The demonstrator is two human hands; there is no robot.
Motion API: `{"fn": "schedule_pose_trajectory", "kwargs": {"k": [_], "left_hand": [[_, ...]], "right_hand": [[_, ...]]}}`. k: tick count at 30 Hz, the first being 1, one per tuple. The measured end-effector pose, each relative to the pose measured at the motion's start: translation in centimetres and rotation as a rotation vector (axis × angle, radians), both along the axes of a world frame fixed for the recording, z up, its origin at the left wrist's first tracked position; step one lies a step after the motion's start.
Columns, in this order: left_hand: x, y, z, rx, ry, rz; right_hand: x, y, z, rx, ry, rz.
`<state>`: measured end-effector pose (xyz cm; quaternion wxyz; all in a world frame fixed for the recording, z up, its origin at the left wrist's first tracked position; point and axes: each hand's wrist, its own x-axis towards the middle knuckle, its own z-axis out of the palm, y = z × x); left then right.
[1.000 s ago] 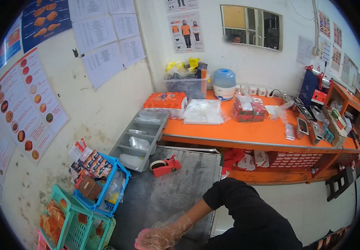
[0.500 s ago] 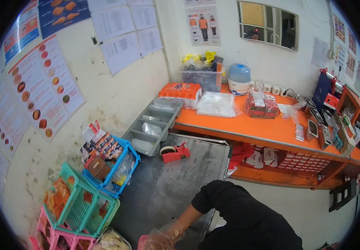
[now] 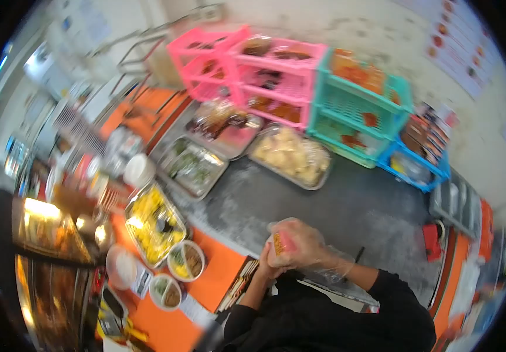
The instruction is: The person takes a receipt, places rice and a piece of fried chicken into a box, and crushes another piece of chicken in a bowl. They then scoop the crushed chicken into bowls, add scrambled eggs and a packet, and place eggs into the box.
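Over the near edge of the dark metal counter, both hands hold a small white package with pink and yellow print [image 3: 284, 242]. My right hand [image 3: 307, 239], in a loose clear plastic glove, curls over its top and right side. Below and to the left, my left hand [image 3: 268, 265] cups it, its fingers partly hidden by the package. Motion blur and the glove hide the exact kind of package. To the left stand two round bowls, one [image 3: 177, 271] with green, yellow and brown food, a smaller one [image 3: 167, 305] with green and brown food.
A metal tray of yellow food [image 3: 131, 218] stands left on the orange counter. On the dark counter [image 3: 241, 202] are a tray of pale food [image 3: 291, 154] and a tray of greens [image 3: 191, 167]. Pink crates [image 3: 279, 76], green crates [image 3: 352, 100] and a red tape dispenser [image 3: 432, 242] sit farther off.
The view has swung left and down, bringing the food trays, the bowls and both hands into sight. The gloved right hand, earlier at the bottom edge by something pink, is now on the package.
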<state>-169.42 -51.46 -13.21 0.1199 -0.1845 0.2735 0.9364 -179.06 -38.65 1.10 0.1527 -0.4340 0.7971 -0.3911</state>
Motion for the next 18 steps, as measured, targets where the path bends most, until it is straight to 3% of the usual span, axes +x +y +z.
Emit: {"fn": "schedule_pose_trajectory", "kwargs": {"k": [1,2,4,5,7,8,10,11,13,14,15,17,18], "left_hand": [[0.4,0.0,0.0,0.147,0.005,-0.006],[1.0,-0.3,0.0,0.293,0.022,-0.014],[2.3,-1.2,-0.1,0.339,0.001,0.065],[2.9,-1.5,-0.2,0.381,-0.019,0.073],[4.4,-2.6,-0.5,0.425,-0.045,0.165],[5.3,-3.6,-1.1,0.508,0.064,0.178],[7.1,-5.1,-0.8,0.783,0.401,0.139],[8.3,-5.5,-1.2,0.789,0.405,0.166],[11.0,-6.5,-2.2,0.534,0.246,0.462],[11.8,-7.3,-1.8,0.406,0.205,0.501],[12.1,-8.0,-1.0,0.409,0.204,0.512],[12.3,-9.2,2.0,0.235,0.287,0.573],[12.3,-9.7,3.9,0.021,0.333,0.573]], "right_hand": [[-0.4,-0.6,-0.4,-0.038,-0.131,-0.080],[-0.8,-1.0,-0.6,-0.031,-0.138,-0.016],[-2.6,-1.9,-1.0,-0.047,-0.189,-0.195],[-3.5,-2.2,-1.6,-0.033,-0.199,-0.136],[-4.6,-2.8,-3.4,0.368,0.074,-0.288],[-4.8,-3.1,-4.2,0.379,0.082,-0.256],[-4.6,-3.4,-5.3,0.552,0.683,-0.247],[-4.6,-4.1,-5.0,0.555,0.686,-0.219],[-4.6,-5.9,-2.9,0.210,0.576,-0.216],[-3.6,-7.3,-1.0,0.113,0.384,-0.147],[-2.3,-8.5,0.7,0.116,0.382,-0.136],[0.6,-11.2,3.6,-0.025,0.081,0.280],[2.2,-12.5,5.1,-0.090,0.213,0.464]]}}
